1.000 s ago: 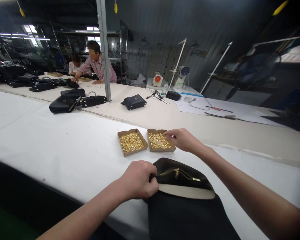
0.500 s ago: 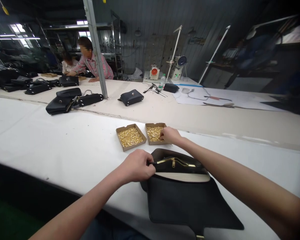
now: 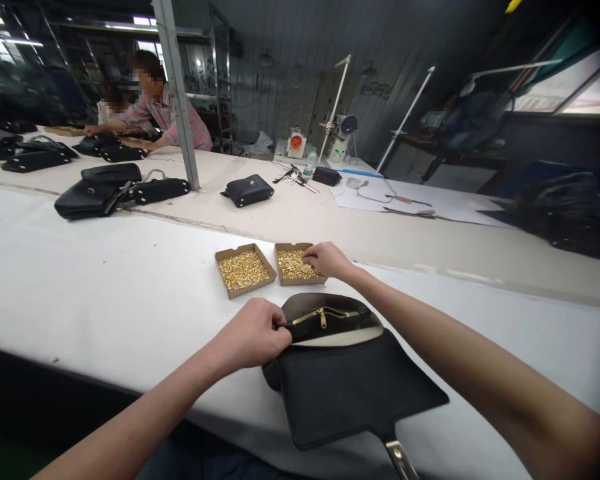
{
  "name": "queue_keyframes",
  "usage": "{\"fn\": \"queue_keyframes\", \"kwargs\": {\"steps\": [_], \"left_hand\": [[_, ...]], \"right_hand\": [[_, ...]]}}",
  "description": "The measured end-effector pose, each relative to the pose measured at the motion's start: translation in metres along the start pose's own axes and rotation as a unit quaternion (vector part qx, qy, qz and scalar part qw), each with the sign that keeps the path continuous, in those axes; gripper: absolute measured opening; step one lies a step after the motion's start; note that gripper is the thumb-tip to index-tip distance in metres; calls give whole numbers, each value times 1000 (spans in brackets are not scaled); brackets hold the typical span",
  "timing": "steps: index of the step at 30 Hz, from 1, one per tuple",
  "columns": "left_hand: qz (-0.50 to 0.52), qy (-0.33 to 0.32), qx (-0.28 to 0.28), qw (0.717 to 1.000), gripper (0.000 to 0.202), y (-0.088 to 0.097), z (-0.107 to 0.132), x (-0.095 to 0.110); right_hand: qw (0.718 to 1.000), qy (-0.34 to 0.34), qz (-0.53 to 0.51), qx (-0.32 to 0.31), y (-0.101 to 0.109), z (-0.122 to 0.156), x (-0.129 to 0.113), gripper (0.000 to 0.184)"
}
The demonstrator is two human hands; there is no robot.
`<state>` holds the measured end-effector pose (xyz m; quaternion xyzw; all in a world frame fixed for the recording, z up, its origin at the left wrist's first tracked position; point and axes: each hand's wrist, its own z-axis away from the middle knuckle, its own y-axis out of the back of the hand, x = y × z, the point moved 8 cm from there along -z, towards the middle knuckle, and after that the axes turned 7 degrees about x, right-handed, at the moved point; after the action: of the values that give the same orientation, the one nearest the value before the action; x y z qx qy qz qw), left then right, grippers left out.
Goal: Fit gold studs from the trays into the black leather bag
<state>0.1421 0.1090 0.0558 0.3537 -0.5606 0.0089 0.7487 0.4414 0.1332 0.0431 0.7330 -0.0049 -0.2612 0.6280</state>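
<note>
A black handbag (image 3: pixel 340 390) lies on the white table before me, flap folded toward me. Its mouth is open, showing a pale lining and a gold zipper (image 3: pixel 323 316). My left hand (image 3: pixel 260 333) is closed on the left edge of the bag's opening. Beyond the bag, my right hand (image 3: pixel 326 259) is at the right cardboard tray (image 3: pixel 300 281), fingers pinched over its small gold metal pieces (image 3: pixel 291 263). Whatever is between those fingertips is too small to make out. A second cardboard tray (image 3: pixel 253 291) of gold pieces stands just left of it.
Several black bags, including one pair (image 3: pixel 100 193) and a single bag (image 3: pixel 250 191), lie across the table. A metal post (image 3: pixel 177 100) rises at its far half. Farther back are a bottle (image 3: pixel 311 163), machines (image 3: pixel 296 143) and a person in a checked shirt (image 3: pixel 165 117).
The whole view has shifted, so things appear farther left. My right hand's fingers sit a little more toward the middle of the right tray. My left hand keeps its hold on the handbag.
</note>
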Motion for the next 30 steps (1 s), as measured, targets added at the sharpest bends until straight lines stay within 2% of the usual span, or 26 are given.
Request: {"fn": "queue_keyframes", "kwargs": {"steps": [2, 6, 9, 13, 17, 21, 30], "left_hand": [[13, 9, 3, 1000, 11, 1, -1, -5], [32, 9, 3, 999, 11, 1, -2, -10], [42, 1, 6, 999, 10, 1, -2, -10], [60, -18, 3, 998, 12, 0, -4, -12], [81, -28, 7, 996, 15, -1, -5, -16], [91, -36, 24, 995, 11, -1, -4, -20], [134, -40, 10, 990, 17, -4, -8, -29]], "right_hand": [[996, 0, -90, 14, 18, 13, -13, 40], [969, 8, -244, 30, 56, 56, -51, 61], [952, 6, -306, -1, 67, 97, -83, 62], [953, -5, -301, -17, 59, 150, -114, 38], [971, 18, -238, 0, 36, 182, -129, 16], [976, 45, -214, 8, 20, 186, -130, 16], [969, 39, -244, 28, 9, 178, -115, 18]]}}
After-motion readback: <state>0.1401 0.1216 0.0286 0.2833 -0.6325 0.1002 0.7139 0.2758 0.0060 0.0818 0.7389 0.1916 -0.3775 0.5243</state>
